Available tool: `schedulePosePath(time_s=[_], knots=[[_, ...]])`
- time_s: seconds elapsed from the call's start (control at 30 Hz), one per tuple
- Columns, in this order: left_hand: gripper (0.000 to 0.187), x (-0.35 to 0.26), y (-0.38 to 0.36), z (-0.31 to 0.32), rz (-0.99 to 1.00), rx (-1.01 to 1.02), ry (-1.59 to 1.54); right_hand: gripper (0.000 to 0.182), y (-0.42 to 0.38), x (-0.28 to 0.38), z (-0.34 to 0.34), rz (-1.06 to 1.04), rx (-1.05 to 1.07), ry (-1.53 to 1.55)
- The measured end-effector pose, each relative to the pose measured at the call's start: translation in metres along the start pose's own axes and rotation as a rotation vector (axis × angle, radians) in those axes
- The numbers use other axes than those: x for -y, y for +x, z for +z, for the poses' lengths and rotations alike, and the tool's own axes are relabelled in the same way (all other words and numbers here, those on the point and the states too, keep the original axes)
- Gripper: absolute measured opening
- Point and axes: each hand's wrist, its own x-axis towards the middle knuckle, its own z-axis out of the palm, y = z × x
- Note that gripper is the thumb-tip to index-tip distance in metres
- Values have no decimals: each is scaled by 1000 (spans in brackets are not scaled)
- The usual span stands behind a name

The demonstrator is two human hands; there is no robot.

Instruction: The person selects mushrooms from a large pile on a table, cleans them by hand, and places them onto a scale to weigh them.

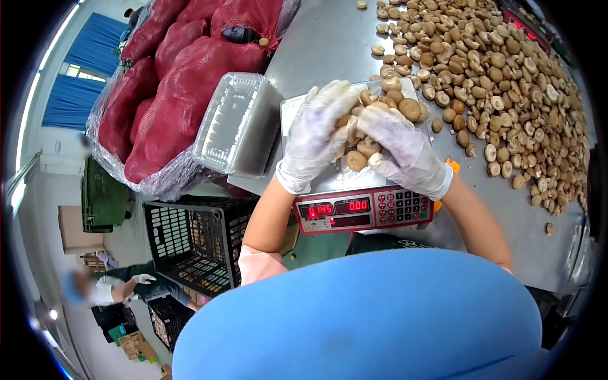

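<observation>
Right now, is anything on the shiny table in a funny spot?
A little: one stray mushroom lies alone, below the big mushroom pile in the picture, on the metal table. It looks odd because most others are bunched together. Nothing looks clearly broken.

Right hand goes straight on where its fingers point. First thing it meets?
Probably the left hand: the right hand points toward its thumb side. Depth is unclear in this single view, so the mushrooms bunched between the hands may come first.
</observation>
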Motion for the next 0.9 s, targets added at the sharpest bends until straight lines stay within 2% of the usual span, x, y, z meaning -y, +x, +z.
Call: schedulePosePath(time_s=[0.03, 0.07, 0.1, 0.13, 0.2, 0.3, 0.4, 0.47, 0.53, 0.6, 0.77, 0.8, 0.9], knots=[[51, 4, -4, 8, 138, 19, 224, 57, 3, 1, -6, 35, -38, 26], [63, 11, -8, 24, 140, 117, 325, 55, 5, 2, -12, 71, -76, 52], [64, 7, -3, 21, 103, 180, 222, 53, 3, 4, -15, 175, -168, 168], [66, 2, 1, 18, 65, 241, 120, 51, 2, 0, -22, 167, -219, 90], [62, -5, 1, 11, 45, 293, 133, 48, -4, -6, -36, 212, -284, 70], [62, -1, -1, 2, -108, 179, -278, 44, -18, -17, -52, 329, -353, 111], [54, 19, -4, -17, -162, -99, -548, 40, -23, -14, -62, 530, -411, 257], [51, 27, -12, -33, -275, -207, -700, 40, -23, -14, -66, 554, -420, 282], [50, 26, -17, -48, -338, -282, -655, 39, -21, -19, -65, 534, -409, 212], [50, 29, -26, -59, -299, -260, -541, 36, -18, -24, -62, 554, -392, 130], [53, 3, -25, -65, -427, -134, -494, 36, -18, -46, -56, 547, -316, 107], [54, 8, -22, -61, -354, -128, -498, 35, -18, -48, -55, 543, -306, 101], [56, 9, -15, -53, -294, -61, -418, 35, -18, -50, -54, 590, -312, 128]])
